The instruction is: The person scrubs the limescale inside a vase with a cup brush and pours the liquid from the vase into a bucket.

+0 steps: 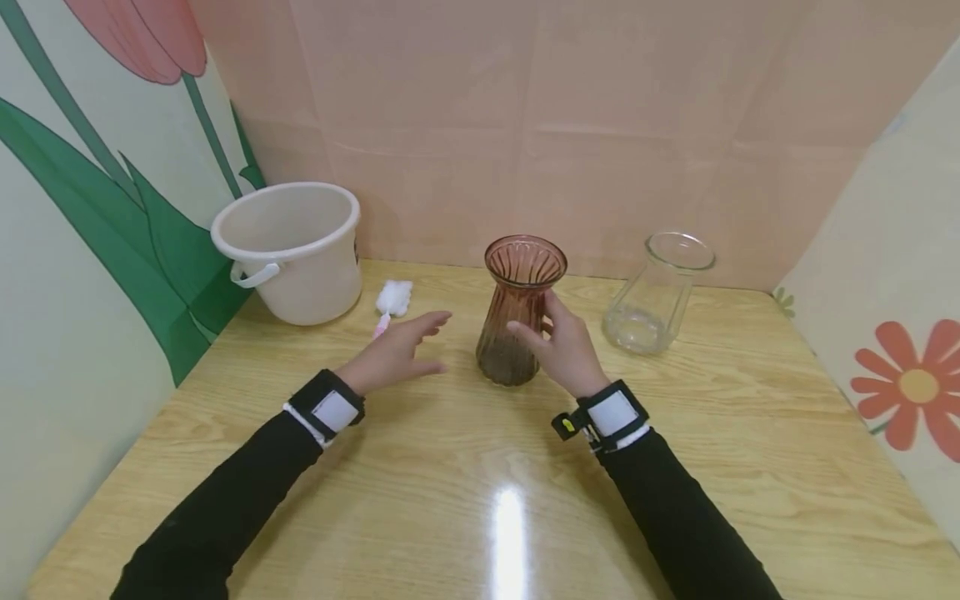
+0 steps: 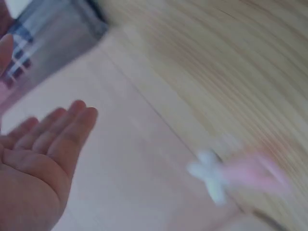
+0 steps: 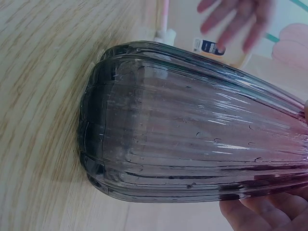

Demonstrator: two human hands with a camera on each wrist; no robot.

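Note:
A ribbed brown glass vase (image 1: 521, 312) stands upright on the wooden table (image 1: 480, 500), slightly behind centre. My right hand (image 1: 551, 329) holds its lower body from the right, thumb in front and fingers curled round the back. In the right wrist view the vase (image 3: 192, 130) fills the frame, with my fingers (image 3: 260, 214) under its far side. My left hand (image 1: 431, 342) hovers just left of the vase with fingers stretched out, apart from the glass and holding nothing. The left wrist view shows that palm (image 2: 48, 144) open and blurred.
A white plastic bucket (image 1: 292, 250) stands at the back left against the wall. A small brush (image 1: 392, 302) with a white fluffy head and pink handle lies beside it, blurred in the left wrist view (image 2: 216, 175). A clear glass vase (image 1: 656, 296) stands at the back right.

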